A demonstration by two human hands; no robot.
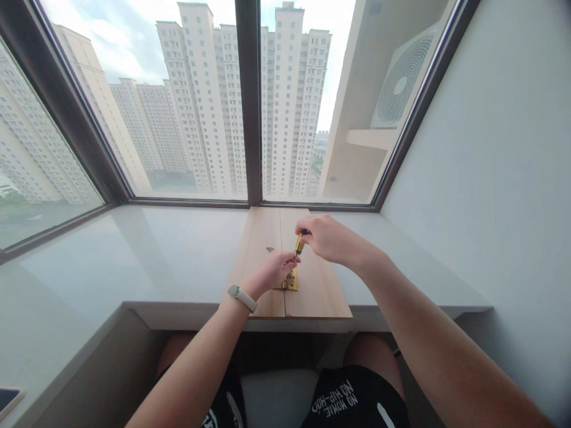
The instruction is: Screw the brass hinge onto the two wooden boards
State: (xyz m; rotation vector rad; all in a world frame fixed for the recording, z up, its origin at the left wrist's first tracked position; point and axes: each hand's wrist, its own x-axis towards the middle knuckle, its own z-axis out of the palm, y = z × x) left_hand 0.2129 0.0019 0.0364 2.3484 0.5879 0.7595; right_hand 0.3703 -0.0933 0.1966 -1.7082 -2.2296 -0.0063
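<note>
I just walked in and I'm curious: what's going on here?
The right hand grips a yellow-handled screwdriver, angled down toward a brass-coloured hinge at the seam of two wooden boards. The left hand is by the tool's lower end; what it pinches is too small to tell. Small metal pieces, probably screws, lie on the left board.

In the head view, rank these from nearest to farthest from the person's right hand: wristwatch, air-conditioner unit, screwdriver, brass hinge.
1. Screwdriver: gripped in the right hand.
2. Brass hinge: on the wooden boards, partly hidden by the left hand.
3. Wristwatch: farther left, around the left wrist.
4. Air-conditioner unit: outside the window, upper right.
</note>
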